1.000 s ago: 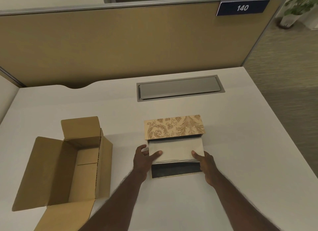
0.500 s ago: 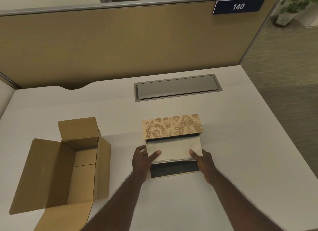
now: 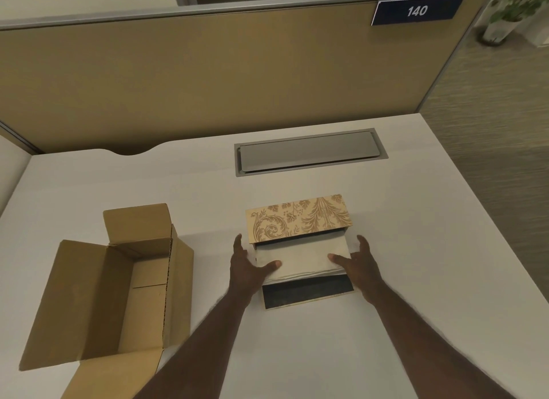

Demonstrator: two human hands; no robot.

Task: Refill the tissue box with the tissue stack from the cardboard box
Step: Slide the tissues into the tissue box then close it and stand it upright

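Observation:
The tissue box [image 3: 298, 217], gold with a leaf pattern, stands mid-desk with its near side open and a dark flap [image 3: 309, 293] lying flat toward me. The white tissue stack [image 3: 303, 259] sits half inside that opening, its near part tilted up over the flap. My left hand [image 3: 248, 268] grips the stack's left end and my right hand [image 3: 361, 263] its right end. Both thumbs rest on top, and the fingers reach along the box's sides. To the left, the brown cardboard box [image 3: 178, 280] lies with its flaps spread, and nothing is visible inside it.
A grey cable hatch [image 3: 309, 153] is set into the white desk [image 3: 416, 250] behind the tissue box. A tan partition [image 3: 208, 72] with a "140" sign [image 3: 417, 10] closes the back. The desk's right edge drops to carpet, where a potted plant [image 3: 511, 9] stands.
The fingers of both hands have stretched forward beside the tissue box. The tissue stack stays about where it was in the opening.

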